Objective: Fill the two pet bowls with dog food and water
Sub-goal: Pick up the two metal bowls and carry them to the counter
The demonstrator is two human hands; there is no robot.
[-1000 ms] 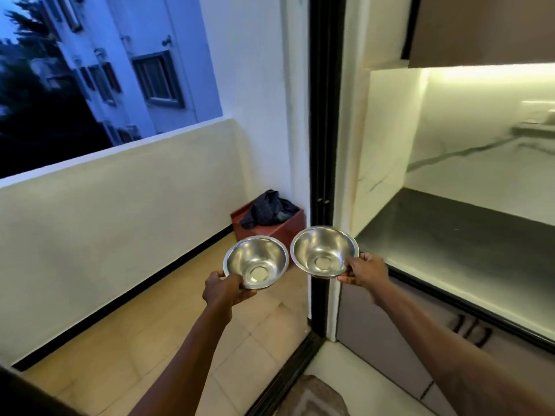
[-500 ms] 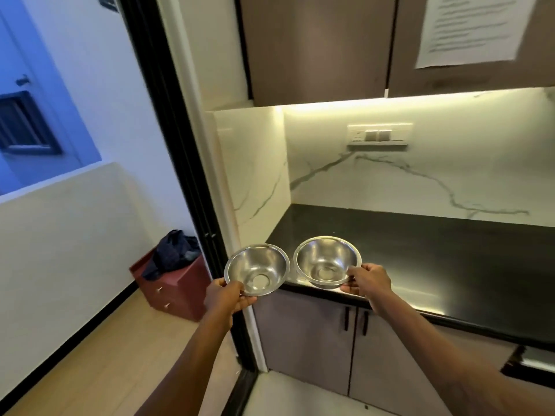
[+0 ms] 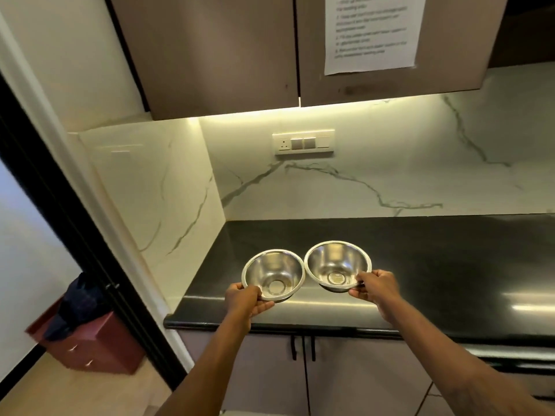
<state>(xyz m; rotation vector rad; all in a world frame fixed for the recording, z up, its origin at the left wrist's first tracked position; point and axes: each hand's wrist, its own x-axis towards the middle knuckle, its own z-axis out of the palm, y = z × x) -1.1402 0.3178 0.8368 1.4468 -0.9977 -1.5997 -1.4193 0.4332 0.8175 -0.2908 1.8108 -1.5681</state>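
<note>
Two shiny steel pet bowls, both holding nothing, hang side by side just above the black countertop point(image 3: 435, 265) near its front left corner. My left hand point(image 3: 244, 301) grips the near rim of the left bowl point(image 3: 274, 273). The near rim of the right bowl point(image 3: 336, 265) is pinched by my right hand point(image 3: 377, 286). The two rims almost touch. Whether the bowls rest on the counter or hover just above it cannot be told. No dog food or water is in view.
A marble backsplash with a white switch plate point(image 3: 303, 143) rises behind the counter. Brown wall cabinets point(image 3: 225, 55) carry a taped paper sheet point(image 3: 371, 31). Cabinet doors with black handles point(image 3: 303, 348) sit below. A black door frame point(image 3: 60, 220) and a maroon box point(image 3: 90, 346) with dark cloth lie left.
The view swung right from the balcony to the kitchen counter. Both hands carried the bowls from beside the door frame forward over the black countertop and lower toward it.
</note>
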